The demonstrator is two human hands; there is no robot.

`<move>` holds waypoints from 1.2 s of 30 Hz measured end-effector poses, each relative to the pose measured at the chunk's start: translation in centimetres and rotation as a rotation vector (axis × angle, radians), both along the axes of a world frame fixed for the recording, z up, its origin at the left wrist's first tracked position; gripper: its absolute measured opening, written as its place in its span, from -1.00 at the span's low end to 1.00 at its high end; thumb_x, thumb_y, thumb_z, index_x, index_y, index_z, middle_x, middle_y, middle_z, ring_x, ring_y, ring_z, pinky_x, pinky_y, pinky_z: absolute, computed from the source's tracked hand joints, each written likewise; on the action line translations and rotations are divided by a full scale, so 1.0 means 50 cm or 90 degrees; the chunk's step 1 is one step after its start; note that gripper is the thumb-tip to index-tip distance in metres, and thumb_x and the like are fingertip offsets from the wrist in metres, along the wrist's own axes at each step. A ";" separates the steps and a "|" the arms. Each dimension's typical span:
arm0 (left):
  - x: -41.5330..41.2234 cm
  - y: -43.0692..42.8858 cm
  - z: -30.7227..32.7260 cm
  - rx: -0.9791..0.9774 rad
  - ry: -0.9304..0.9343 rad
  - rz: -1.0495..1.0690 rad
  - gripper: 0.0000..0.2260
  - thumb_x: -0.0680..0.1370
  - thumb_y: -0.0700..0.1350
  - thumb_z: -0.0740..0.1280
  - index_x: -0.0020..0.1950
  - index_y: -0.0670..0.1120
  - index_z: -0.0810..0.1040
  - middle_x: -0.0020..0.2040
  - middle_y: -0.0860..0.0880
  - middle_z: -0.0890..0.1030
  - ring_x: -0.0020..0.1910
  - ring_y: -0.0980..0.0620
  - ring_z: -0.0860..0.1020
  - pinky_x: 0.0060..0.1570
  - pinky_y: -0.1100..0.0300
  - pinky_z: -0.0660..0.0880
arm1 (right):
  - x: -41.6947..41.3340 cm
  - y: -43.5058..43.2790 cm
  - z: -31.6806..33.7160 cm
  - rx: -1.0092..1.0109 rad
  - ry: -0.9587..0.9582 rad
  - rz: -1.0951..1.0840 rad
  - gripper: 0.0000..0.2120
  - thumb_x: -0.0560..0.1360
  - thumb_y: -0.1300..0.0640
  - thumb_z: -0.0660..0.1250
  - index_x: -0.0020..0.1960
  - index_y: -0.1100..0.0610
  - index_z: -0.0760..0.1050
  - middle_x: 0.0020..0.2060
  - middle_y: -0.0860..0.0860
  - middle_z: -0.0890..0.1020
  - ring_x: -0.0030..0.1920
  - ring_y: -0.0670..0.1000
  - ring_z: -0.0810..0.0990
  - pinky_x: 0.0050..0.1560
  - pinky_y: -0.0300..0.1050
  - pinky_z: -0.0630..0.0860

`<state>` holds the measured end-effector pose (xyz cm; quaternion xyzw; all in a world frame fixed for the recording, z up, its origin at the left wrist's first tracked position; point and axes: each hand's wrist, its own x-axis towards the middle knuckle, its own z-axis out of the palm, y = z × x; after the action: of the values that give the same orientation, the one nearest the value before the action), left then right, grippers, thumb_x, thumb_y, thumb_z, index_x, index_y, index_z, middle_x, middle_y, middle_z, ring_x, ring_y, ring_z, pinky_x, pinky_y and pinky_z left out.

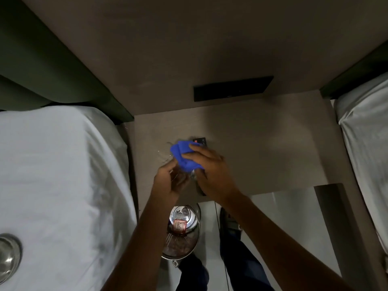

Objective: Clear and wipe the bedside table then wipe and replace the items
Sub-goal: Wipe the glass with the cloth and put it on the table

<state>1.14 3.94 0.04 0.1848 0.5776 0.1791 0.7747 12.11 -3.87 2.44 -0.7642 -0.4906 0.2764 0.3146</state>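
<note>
My left hand holds a clear drinking glass tilted over the brown bedside table. My right hand presses a blue cloth against the glass. A black remote with a red button lies on the table just behind the cloth, partly hidden by it. Blur hides the glass's exact outline.
A white-sheeted bed lies at the left with a metal object on it. Another bed is at the right. A metal bin holding a red wrapper stands on the floor by my feet. A black panel sits on the wall.
</note>
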 end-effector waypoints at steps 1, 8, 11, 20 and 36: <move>0.002 0.009 -0.005 -0.012 -0.001 0.036 -0.88 0.56 -0.14 0.28 -0.07 -0.13 0.60 -0.23 -0.08 0.66 -0.24 0.00 0.62 -0.26 0.16 0.61 | 0.000 -0.005 -0.003 0.021 -0.076 0.052 -0.55 0.38 0.12 0.11 0.20 0.05 0.56 0.31 0.05 0.52 0.37 0.13 0.40 0.31 0.08 0.27; 0.018 0.031 -0.008 -0.127 -0.062 0.065 -0.58 0.57 0.13 0.26 0.13 -0.21 0.60 0.05 -0.22 0.70 0.15 -0.20 0.60 0.25 -0.07 0.48 | -0.027 -0.054 -0.040 0.074 -0.325 0.215 -0.65 0.37 0.13 0.21 0.06 -0.11 0.61 0.36 -0.06 0.49 0.45 0.11 0.30 0.35 0.26 0.19; 0.025 0.055 -0.019 -0.110 -0.025 0.122 -0.61 0.54 0.10 0.33 0.10 -0.23 0.57 0.03 -0.20 0.63 0.03 -0.15 0.62 0.28 -0.10 0.48 | -0.021 -0.077 -0.051 0.044 -0.287 0.117 -0.63 0.33 0.10 0.19 0.06 -0.08 0.60 0.32 -0.05 0.53 0.42 0.06 0.29 0.31 0.26 0.22; 0.032 0.186 -0.049 -0.089 -0.017 0.115 -0.57 0.48 0.09 0.35 0.27 -0.10 0.51 0.04 -0.13 0.60 -0.05 -0.07 0.59 -0.20 0.06 0.63 | 0.049 -0.051 -0.084 0.061 0.090 -0.209 -0.65 0.40 0.13 0.17 0.16 -0.10 0.45 0.23 0.00 0.56 0.21 0.00 0.55 0.23 0.18 0.49; 0.073 0.374 -0.124 0.572 0.756 -0.553 -0.39 0.43 -0.05 0.49 0.38 -0.14 0.31 0.31 -0.28 0.44 0.23 -0.29 0.48 0.12 -0.10 0.49 | 0.087 -0.035 -0.090 0.022 0.243 -0.164 -0.50 0.43 0.46 0.27 0.09 -0.12 0.54 0.19 0.05 0.61 0.11 -0.06 0.60 0.15 -0.14 0.56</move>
<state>4.80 22.63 -6.16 0.7413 0.6396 -0.0476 0.1976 16.44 -5.61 -2.06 -0.7490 -0.3251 0.3647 0.4475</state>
